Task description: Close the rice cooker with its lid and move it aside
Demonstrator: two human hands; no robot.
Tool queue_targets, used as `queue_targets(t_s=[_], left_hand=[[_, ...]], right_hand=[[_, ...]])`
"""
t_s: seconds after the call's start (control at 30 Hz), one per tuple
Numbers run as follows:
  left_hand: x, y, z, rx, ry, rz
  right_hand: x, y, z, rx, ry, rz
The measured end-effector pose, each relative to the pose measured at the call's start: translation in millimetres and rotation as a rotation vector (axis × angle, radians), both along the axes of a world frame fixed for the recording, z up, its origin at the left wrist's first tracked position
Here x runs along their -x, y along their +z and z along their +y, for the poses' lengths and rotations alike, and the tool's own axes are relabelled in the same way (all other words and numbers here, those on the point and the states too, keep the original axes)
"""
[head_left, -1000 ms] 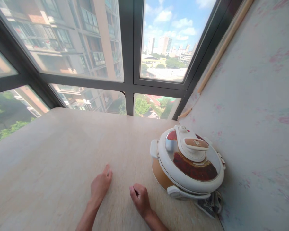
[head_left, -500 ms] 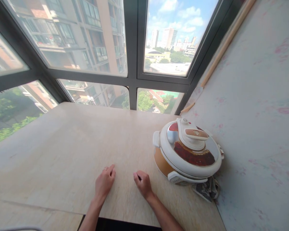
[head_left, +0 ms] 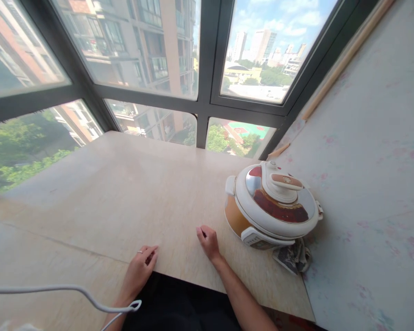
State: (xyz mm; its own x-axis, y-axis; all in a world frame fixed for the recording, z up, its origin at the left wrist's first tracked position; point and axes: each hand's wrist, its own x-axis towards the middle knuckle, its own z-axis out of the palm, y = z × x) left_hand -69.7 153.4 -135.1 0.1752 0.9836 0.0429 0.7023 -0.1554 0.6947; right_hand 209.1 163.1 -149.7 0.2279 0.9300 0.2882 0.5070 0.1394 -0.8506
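Note:
My left hand rests by the front edge of the pale worktop, its fingers curled in toward the thumb. A ring shows on one finger, and I see nothing held there. Closed into a loose fist, my right hand lies on the same surface. It is nearest to a white and gold electric pressure cooker, but does not touch it. The cooker's lid is on, with a brown-topped handle, and its control panel faces front.
A grey crumpled cloth-like thing lies under the cooker's front right. A white cable crosses the lower left. Dark-framed windows stand behind the worktop, and a flowered wall rises at the right.
The view has shifted and turned, bringing the white cable and the front edge further in. My left hand is now closer to that edge and further from my right hand. The cooker stays put.

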Motion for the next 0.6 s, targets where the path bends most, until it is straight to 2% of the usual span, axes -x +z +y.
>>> queue_targets(t_s=[0.1, 0.23, 0.33, 0.43, 0.6], left_hand=[[-6, 5.5, 2, 0.039, -0.007, 0.089], [-30, 20.7, 22, 0.125, -0.010, 0.365], [-47, 29.1, 34, 0.145, -0.013, 0.487], [-50, 28.0, 36, 0.122, -0.003, 0.486], [-40, 15.1, 32, 0.048, -0.002, 0.396]], right_hand=[[-1, -0.4, -5, 0.001, -0.003, 0.013], [-2, -0.7, -13, 0.010, -0.011, 0.022], [-3, 0.2, -19, 0.014, -0.026, 0.018], [-3, 1.4, -24, 0.016, -0.042, 0.010], [-3, 1.5, -27, 0.019, -0.056, -0.001]])
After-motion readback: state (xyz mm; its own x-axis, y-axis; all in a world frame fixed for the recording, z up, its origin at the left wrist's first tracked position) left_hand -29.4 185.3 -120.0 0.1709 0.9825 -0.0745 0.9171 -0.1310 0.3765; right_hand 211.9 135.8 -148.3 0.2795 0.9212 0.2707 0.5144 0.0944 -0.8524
